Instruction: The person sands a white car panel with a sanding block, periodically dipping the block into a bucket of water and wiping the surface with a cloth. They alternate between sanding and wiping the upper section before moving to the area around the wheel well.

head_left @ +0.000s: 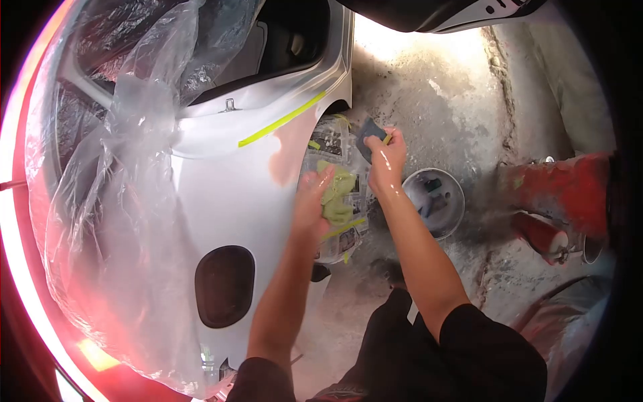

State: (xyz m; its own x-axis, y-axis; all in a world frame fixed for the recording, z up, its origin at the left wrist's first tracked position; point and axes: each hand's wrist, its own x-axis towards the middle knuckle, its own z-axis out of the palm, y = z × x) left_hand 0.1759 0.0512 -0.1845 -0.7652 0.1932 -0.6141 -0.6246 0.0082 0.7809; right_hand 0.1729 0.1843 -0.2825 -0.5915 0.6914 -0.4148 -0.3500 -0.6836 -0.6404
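My left hand (313, 204) is closed on a yellow-green cloth (339, 194), beside the edge of a silver-white car's rear side panel (221, 194). My right hand (388, 161) grips a dark sheet of sandpaper (370, 137), with a small yellowish edge showing at the fingers. Both hands are over the wheel area, which is covered with newspaper (347, 244) and tape. Wet streaks shine on my right hand and wrist. On the panel, a strip of yellow-green masking tape (281, 120) runs above a beige-pink patch (288, 157) next to the wheel arch.
A round bucket (457, 218) holding dark items stands on the stained concrete floor (442, 100), right of my forearm. Clear plastic sheeting (127, 161) drapes over the car on the left. A red metal object (559, 191) lies at right. An open door (462, 20) juts in at the top.
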